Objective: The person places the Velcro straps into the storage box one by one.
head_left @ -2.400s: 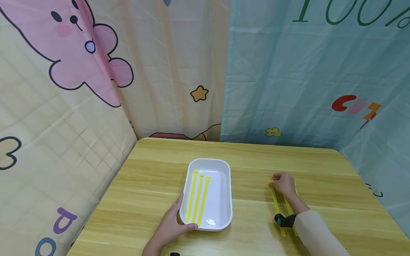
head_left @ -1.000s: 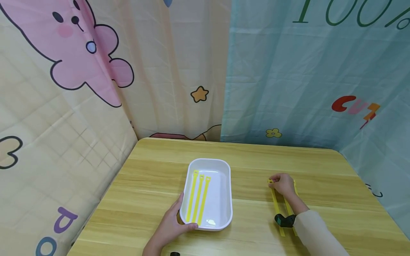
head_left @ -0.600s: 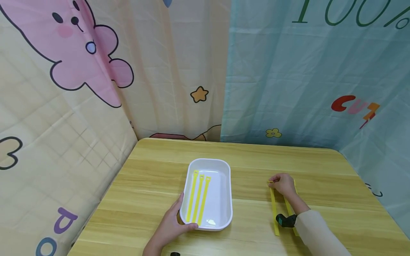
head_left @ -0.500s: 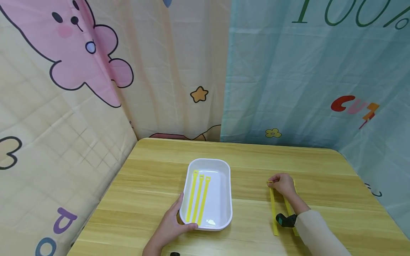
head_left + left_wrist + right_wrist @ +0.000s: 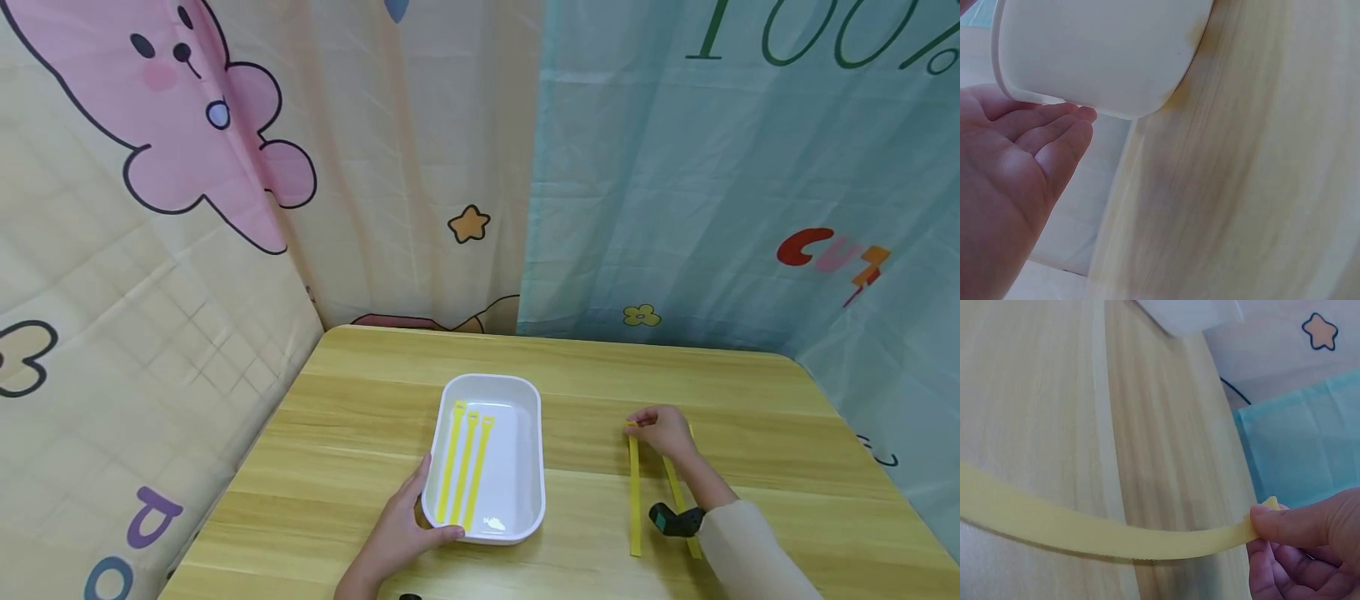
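Note:
My right hand (image 5: 662,429) pinches the slotted head end of a yellow hook-and-loop cable tie (image 5: 634,500) between thumb and fingertips. In the right wrist view this cable tie (image 5: 1116,540) bows away from the fingers above the wood. A second yellow cable tie (image 5: 675,487) lies just right of it, partly hidden by the right wrist. My left hand (image 5: 401,521) holds a white tray (image 5: 542,467) at its near left corner, thumb on the near rim, fingers along the left wall. In the left wrist view those fingers (image 5: 1060,134) touch the tray's edge. Three yellow cable ties (image 5: 465,467) lie side by side in the tray.
Everything stands on a wooden table (image 5: 585,367). Printed curtains (image 5: 645,167) hang behind and along both sides of it. A black camera (image 5: 675,521) sits on the right wrist, and a small black piece (image 5: 410,597) shows at the bottom edge.
The cable tie in my right hand has swung its near end leftward, apart from the second tie, and now hangs straighter. My left hand and the tray have stayed in place.

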Motion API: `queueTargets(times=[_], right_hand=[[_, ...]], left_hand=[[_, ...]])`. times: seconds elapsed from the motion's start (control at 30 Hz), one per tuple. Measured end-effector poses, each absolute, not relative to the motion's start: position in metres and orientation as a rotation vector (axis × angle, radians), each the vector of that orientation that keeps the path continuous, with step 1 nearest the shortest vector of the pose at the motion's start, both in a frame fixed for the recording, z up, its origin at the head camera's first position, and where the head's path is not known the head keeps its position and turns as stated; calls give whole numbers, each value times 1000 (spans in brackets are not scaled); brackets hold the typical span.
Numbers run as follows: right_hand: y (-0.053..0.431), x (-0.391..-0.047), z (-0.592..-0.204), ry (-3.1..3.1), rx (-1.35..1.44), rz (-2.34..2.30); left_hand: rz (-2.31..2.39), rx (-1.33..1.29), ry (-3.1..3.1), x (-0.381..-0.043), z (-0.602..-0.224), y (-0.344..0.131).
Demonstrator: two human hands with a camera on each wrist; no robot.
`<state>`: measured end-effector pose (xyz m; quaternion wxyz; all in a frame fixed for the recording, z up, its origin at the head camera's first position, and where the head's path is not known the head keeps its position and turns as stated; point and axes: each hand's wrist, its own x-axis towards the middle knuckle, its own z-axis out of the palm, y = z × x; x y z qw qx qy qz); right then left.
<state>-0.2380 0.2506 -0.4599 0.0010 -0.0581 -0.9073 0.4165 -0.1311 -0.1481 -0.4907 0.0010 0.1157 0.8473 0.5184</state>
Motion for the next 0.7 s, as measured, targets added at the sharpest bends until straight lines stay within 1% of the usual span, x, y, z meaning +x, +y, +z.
queueTargets(times=[0.47, 0.7], right_hand=[[247, -229, -444, -2796, -145, 1461], [247, -227, -437, -2796, -78, 1440]], left_hand=[[1641, 356, 2636, -131, -489, -148], [1632, 361, 2641, -130, -489, -148]])
